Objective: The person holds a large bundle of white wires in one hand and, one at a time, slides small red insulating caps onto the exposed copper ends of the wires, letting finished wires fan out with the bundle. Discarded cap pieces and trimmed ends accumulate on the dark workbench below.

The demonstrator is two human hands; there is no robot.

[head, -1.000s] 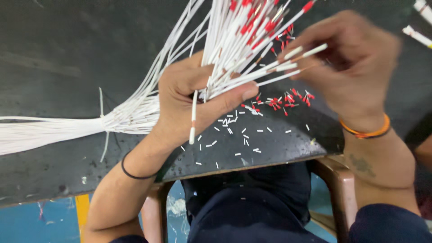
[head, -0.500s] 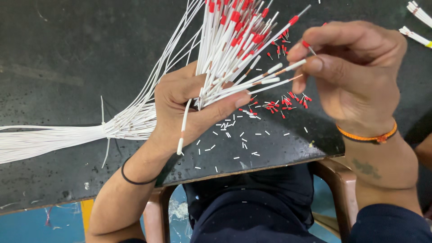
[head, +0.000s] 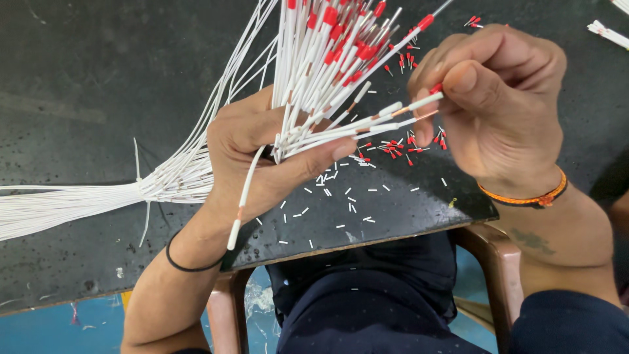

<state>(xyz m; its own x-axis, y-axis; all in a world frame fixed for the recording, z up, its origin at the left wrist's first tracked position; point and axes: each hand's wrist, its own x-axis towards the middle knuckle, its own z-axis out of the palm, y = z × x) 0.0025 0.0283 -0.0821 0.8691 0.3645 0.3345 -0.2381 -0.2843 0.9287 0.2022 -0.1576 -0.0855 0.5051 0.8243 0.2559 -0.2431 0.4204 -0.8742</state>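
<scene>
While the left hand (head: pixel 262 154) clamps the fanned bundle of thin white insulated wires (head: pixel 314 85) above the dark worktop (head: pixel 85 78), the right hand (head: pixel 491 105) pinches a small red ferrule (head: pixel 436 88) onto one wire tip. Wires appear light and flexible; grip near the ends.

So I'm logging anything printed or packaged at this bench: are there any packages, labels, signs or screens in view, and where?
None in view: no package, label, sign or screen.
What is there instead: the left hand grips a fanned bundle of white wires, many with red tips.
The right hand pinches the end of one wire.
Loose red-tipped ferrules and white offcuts lie on the dark tabletop.
</scene>
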